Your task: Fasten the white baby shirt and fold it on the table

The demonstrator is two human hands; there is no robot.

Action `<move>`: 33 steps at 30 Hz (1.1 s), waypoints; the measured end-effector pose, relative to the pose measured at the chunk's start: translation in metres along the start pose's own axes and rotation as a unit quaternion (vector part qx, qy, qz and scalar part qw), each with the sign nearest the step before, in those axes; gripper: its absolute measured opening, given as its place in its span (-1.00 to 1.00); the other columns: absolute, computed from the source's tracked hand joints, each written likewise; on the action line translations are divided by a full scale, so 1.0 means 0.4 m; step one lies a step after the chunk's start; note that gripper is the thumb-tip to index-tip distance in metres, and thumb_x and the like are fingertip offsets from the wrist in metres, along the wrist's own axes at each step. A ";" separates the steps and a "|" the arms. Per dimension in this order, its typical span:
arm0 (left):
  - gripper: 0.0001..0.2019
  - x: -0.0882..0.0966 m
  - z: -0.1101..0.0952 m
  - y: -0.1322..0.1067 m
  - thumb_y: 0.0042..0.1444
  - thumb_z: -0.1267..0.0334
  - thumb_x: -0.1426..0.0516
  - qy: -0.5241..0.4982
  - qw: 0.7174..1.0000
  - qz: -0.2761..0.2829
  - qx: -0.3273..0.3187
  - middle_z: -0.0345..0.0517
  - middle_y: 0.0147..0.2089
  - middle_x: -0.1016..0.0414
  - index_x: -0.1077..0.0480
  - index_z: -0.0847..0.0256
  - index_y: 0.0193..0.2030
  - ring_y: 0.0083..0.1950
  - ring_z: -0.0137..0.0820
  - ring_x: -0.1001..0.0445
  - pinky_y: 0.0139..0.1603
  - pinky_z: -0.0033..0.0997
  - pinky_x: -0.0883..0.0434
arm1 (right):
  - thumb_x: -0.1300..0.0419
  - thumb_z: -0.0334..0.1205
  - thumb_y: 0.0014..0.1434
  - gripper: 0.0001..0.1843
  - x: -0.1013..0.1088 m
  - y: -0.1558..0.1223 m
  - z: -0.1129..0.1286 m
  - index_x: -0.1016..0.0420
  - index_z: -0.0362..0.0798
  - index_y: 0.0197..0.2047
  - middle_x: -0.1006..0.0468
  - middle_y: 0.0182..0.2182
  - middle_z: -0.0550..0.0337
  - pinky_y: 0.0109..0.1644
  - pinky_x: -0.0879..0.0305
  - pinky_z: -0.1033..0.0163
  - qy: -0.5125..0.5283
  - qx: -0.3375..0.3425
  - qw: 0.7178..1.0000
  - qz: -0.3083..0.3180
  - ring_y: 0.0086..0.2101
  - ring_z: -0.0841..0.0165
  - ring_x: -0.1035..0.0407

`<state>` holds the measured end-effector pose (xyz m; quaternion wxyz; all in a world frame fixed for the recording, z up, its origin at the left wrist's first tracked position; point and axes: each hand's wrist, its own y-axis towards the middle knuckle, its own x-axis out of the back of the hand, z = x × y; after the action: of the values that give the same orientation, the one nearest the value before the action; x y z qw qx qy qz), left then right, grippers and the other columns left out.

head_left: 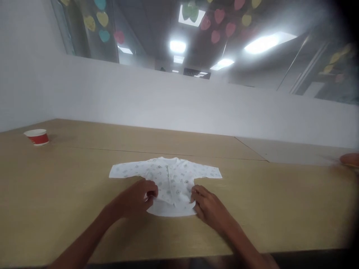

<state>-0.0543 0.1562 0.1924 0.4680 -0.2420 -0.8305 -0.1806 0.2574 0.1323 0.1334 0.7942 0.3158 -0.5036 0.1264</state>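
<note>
Head: left hand (140, 198), right hand (208, 206) curled, pinching shirt (175, 179).

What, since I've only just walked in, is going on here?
A person has a small white patterned shirt laid out on a table, sleeves spread to both sides. The left hand and the right hand are at opposite sides of its lower part, fingers pinching the cloth. A plain white strip shows along the bottom. A red and white cup stands off to the left.
</note>
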 end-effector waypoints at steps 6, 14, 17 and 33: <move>-0.77 0.001 -0.012 -0.106 0.08 0.28 -0.12 -0.033 0.991 0.118 0.052 -0.17 -0.10 -0.49 -0.52 0.05 -0.13 -0.14 -0.29 -0.45 -0.13 -0.35 -0.35 | 0.00 -0.40 0.24 -0.73 0.038 -0.079 0.058 -0.43 0.03 -0.08 -0.42 -0.12 0.17 0.04 -0.29 0.13 0.069 -0.001 0.997 0.026 -0.06 0.30 -0.32; -0.64 0.023 -0.034 0.132 0.30 0.14 -0.03 0.006 0.998 0.058 -0.021 0.00 0.19 -0.41 -0.42 0.18 0.15 0.17 -0.16 -0.38 0.20 -0.22 -0.31 | 0.03 -0.18 0.40 -0.71 0.083 0.122 -0.042 -0.46 -0.08 -0.23 -0.49 -0.19 0.17 0.02 -0.28 0.25 0.164 -0.025 0.985 -0.057 -0.15 0.38 -0.37; -0.44 -0.078 0.002 0.265 0.38 0.11 0.05 0.068 0.997 0.025 0.016 0.21 0.44 -0.04 -0.05 0.32 0.43 0.44 -0.05 -0.04 0.42 -0.02 -0.07 | 0.01 -0.12 0.40 -0.65 -0.019 0.260 -0.130 -0.46 -0.15 0.04 -0.40 0.08 0.00 0.29 -0.15 0.13 0.088 -0.084 0.991 -0.056 0.12 0.24 -0.26; -0.44 -0.096 0.195 0.282 0.44 0.01 0.24 0.223 0.963 -0.013 0.148 0.07 0.51 0.16 0.08 0.15 0.49 0.50 0.01 0.18 0.45 0.08 0.09 | 0.30 0.16 0.43 -0.32 -0.072 0.235 -0.387 0.00 0.03 0.46 0.11 0.40 0.11 0.44 0.16 -0.16 -0.151 -0.323 0.931 0.077 0.37 0.13 0.19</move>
<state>-0.0266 0.2806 0.1287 0.6697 -0.1128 -0.7255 -0.1110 0.3069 0.3051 0.0979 0.7559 0.0184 -0.6537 -0.0316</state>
